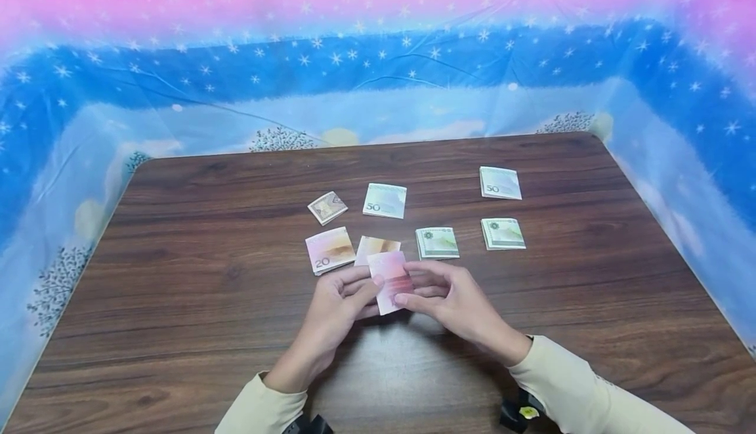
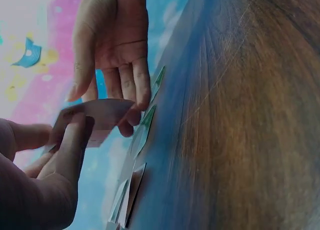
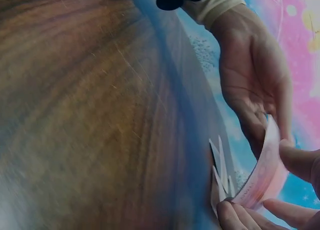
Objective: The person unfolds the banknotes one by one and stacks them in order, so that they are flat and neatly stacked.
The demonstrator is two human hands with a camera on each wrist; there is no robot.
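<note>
A folded pink banknote (image 1: pixel 390 283) is raised over the front middle of the table, its printed face turned up. My left hand (image 1: pixel 338 299) holds it by its left side, with the thumb on the face and the fingers behind. On its right side my right hand (image 1: pixel 457 296) pinches it, thumb near the lower corner. The left wrist view shows the note (image 2: pixel 102 117) bowed between the hands. Just beyond it lies a folded brownish note (image 1: pixel 378 245), partly covered by it. A folded pink-and-brown 20 note (image 1: pixel 329 250) sits beside that one.
Farther back lie a small brown folded note (image 1: pixel 327 207) and a folded 50 note (image 1: pixel 384 201). To the right are another 50 note (image 1: pixel 500 183) and two green folded notes, one nearer (image 1: pixel 437 243) and one farther right (image 1: pixel 503 234). A printed cloth (image 1: pixel 378 106) hangs behind the wooden table (image 1: pixel 177 303).
</note>
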